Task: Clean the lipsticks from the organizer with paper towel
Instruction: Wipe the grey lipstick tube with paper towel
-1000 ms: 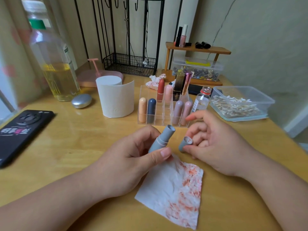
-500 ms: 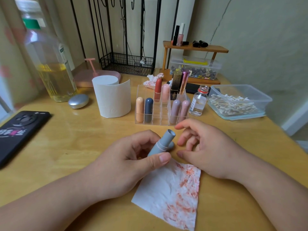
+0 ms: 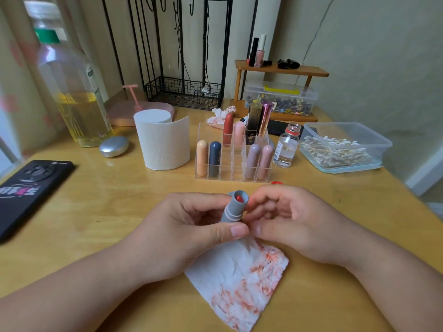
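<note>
Gripping an uncapped grey lipstick between thumb and fingers, the left hand tilts its red tip upward. The right hand curls against the tube's right side; whether it holds anything cannot be told. A red-smeared paper towel lies beneath both hands, with the clear organizer beyond them on the desk.

Single head view, facing forward-down, close over table
</note>
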Demonstrator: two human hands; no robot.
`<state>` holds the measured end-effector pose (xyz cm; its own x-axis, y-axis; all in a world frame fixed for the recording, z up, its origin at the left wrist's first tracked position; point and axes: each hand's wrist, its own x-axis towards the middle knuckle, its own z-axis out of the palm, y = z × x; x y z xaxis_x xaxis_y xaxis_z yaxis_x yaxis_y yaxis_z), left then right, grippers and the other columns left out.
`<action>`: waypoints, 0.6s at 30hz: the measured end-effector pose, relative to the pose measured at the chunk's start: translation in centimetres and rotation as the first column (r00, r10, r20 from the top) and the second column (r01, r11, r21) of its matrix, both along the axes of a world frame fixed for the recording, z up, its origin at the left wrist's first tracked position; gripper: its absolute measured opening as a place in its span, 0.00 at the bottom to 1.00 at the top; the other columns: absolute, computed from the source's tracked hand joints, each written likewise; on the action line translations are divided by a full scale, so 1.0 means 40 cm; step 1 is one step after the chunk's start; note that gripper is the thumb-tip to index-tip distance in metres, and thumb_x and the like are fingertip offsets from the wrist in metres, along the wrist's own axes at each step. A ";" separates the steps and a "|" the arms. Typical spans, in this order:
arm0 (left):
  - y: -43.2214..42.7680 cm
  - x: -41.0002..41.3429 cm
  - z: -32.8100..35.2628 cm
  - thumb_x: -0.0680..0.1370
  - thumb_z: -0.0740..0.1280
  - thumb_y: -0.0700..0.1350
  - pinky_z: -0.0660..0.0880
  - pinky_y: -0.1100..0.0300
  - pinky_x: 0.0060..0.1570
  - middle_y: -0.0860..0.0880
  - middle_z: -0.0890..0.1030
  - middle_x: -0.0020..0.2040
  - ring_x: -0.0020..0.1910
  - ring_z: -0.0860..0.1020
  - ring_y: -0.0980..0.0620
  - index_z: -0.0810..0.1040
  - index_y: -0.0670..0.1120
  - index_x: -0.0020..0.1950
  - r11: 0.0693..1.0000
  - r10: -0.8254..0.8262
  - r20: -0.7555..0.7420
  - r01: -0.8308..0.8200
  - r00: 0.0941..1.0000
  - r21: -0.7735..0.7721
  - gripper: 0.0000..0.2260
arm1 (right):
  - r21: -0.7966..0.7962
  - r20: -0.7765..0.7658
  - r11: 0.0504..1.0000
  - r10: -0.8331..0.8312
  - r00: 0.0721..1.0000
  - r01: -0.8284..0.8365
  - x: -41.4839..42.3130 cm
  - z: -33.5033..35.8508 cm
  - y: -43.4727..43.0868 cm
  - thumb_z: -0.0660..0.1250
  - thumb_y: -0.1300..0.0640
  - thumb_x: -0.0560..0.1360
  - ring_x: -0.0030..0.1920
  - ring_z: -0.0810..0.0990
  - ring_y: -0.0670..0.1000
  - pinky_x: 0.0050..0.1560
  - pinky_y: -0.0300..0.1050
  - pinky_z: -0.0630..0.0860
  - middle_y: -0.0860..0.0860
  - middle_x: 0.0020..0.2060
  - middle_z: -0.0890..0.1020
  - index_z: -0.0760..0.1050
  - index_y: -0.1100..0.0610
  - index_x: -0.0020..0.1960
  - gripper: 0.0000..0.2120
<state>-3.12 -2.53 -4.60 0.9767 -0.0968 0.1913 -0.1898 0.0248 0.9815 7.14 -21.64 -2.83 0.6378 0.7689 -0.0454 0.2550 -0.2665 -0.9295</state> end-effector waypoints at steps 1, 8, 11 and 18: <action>0.000 -0.001 0.001 0.70 0.72 0.38 0.77 0.65 0.54 0.49 0.86 0.54 0.56 0.82 0.54 0.86 0.50 0.54 1.000 -0.014 0.003 0.014 1.000 -0.018 0.14 | -0.008 -0.051 0.999 0.052 0.997 -0.052 -0.005 -0.001 0.000 0.75 0.58 0.67 0.44 0.83 0.54 0.46 0.47 0.79 0.54 0.45 0.85 0.79 0.55 0.55 0.16; 0.027 0.010 0.004 0.72 0.76 0.52 0.74 0.61 0.55 0.47 0.82 0.49 0.52 0.80 0.48 0.86 0.53 0.53 0.961 0.130 0.106 -0.152 0.986 0.231 0.11 | -0.061 -0.105 0.997 0.030 0.994 -0.037 -0.006 0.004 0.006 0.75 0.63 0.68 0.36 0.76 0.51 0.35 0.42 0.72 0.52 0.37 0.83 0.77 0.55 0.53 0.15; 0.069 0.025 0.011 0.72 0.75 0.57 0.73 0.57 0.49 0.50 0.80 0.46 0.46 0.77 0.47 0.85 0.58 0.49 0.859 0.313 0.138 -0.342 0.940 0.380 0.08 | -0.105 -0.044 0.994 -0.018 0.999 0.013 -0.001 0.008 -0.001 0.73 0.61 0.66 0.37 0.78 0.55 0.38 0.50 0.75 0.57 0.40 0.84 0.77 0.55 0.53 0.15; 0.110 0.047 0.014 0.68 0.75 0.61 0.73 0.53 0.38 0.51 0.79 0.37 0.36 0.75 0.52 0.83 0.58 0.40 0.604 0.506 0.097 -0.432 0.857 0.670 0.08 | -0.189 0.045 0.982 0.016 0.999 -0.007 -0.009 0.005 -0.002 0.71 0.67 0.72 0.38 0.77 0.52 0.41 0.52 0.77 0.56 0.42 0.83 0.78 0.52 0.53 0.14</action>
